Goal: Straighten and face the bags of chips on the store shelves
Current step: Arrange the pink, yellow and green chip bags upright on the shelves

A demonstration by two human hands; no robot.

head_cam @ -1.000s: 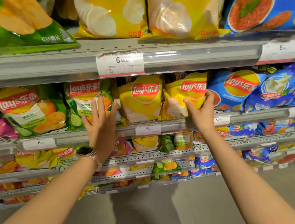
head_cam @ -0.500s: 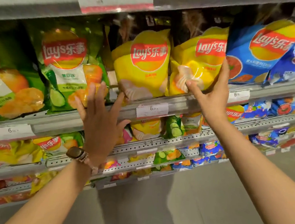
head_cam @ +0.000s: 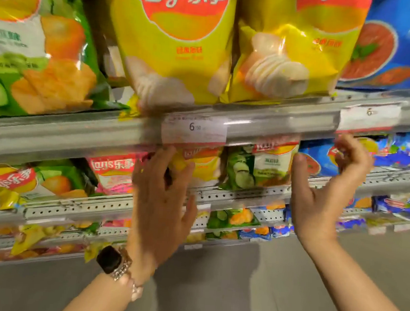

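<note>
The frame's top edge is cutting off the two yellow bags (head_cam: 173,42), motion blur is smearing the right hand (head_cam: 328,197), and the left hand (head_cam: 161,201) is hiding bags behind it.

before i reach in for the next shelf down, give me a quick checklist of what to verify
1. Left hand free: ok, fingers straight, holding nothing.
2. Right hand free: ok, fingers loosely curled, empty.
3. Two big yellow foil chip bags on the upper shelf upright, logos forward: ok.
4. Small yellow chip bag beyond the left hand faced: cannot tell, top hidden by the grey metal shelf rail.
5. Small green cucumber chip bag between the hands upright: ok.
6. White price tag seated in the rail: ok.
</note>
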